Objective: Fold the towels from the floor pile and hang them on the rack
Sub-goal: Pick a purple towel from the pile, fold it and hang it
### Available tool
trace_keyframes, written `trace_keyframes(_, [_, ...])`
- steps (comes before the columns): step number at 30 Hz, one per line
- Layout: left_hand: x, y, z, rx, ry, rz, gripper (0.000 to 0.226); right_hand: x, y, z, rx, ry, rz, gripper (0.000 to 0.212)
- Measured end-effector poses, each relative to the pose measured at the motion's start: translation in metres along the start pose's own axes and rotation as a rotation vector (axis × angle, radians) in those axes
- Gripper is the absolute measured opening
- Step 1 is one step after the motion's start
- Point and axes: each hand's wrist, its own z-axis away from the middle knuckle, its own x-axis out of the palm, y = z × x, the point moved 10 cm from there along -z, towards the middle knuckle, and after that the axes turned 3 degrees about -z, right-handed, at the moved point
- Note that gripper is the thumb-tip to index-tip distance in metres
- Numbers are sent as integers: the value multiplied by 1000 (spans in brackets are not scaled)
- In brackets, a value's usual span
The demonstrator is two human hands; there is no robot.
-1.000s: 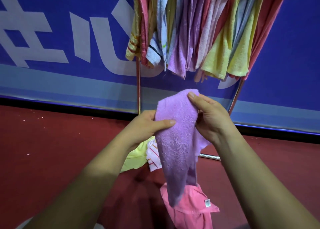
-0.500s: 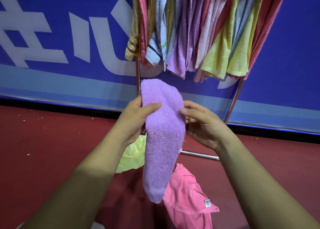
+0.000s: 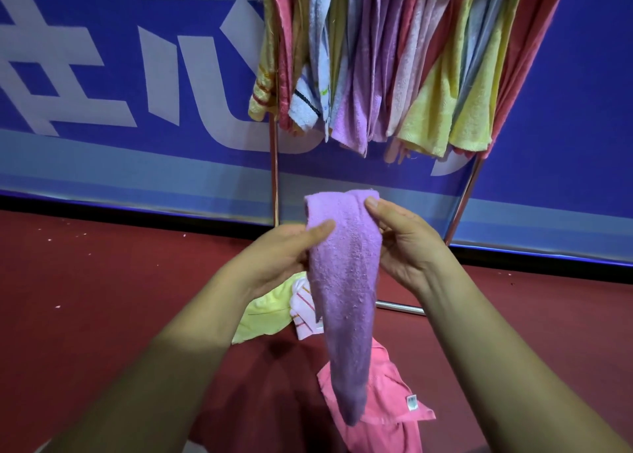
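A folded purple towel point(image 3: 344, 281) hangs lengthwise in front of me. My left hand point(image 3: 281, 254) pinches its upper left edge, thumb across the front. My right hand point(image 3: 404, 243) holds the upper right edge, thumb at the top corner. On the floor below lie a pink towel point(image 3: 383, 408), a yellow-green towel point(image 3: 267, 312) and a white striped towel point(image 3: 303, 307). The rack point(image 3: 274, 178), with copper-coloured legs, stands behind, carrying several hung towels point(image 3: 394, 59) in pink, blue, purple and yellow.
A blue banner point(image 3: 102, 93) with large white characters runs along the wall behind the rack. The floor point(image 3: 85, 298) is dark red. The rack's base bar point(image 3: 399, 307) lies on the floor just past the pile.
The purple towel shifted left and up, then came back lower and to the centre. My right hand moved from under its edge to the upper right corner, so both hands now hold the top.
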Motion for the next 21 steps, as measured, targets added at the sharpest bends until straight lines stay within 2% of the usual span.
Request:
trace_keyframes(3, [-3,3,-2,102,97,-115,34,-5,-1,0,1,26,-3,20])
trace_keyframes(5, [-7,5,-3,139,156,-89,26,-10,-4,0,-10,55,23,12])
trace_keyframes(8, [-8,6,-6,178,165,-46,32,-14,-11,4,-34,98,102,4])
trace_keyframes(10, [-8,6,-6,183,171,-27,34,-18,-15,6,-58,137,131,6])
trace_keyframes(13, [2,-4,-8,155,124,-67,35,-28,-13,8,-61,195,16,9])
trace_keyframes(16, [7,-9,-8,147,134,-154,29,-37,-6,11,-12,223,-101,5])
trace_keyframes(18, [7,-4,-7,164,149,-116,27,-43,-3,15,12,260,-123,5])
trace_keyframes(21, [9,17,-7,162,131,-57,21,-54,-2,27,42,327,-28,7])
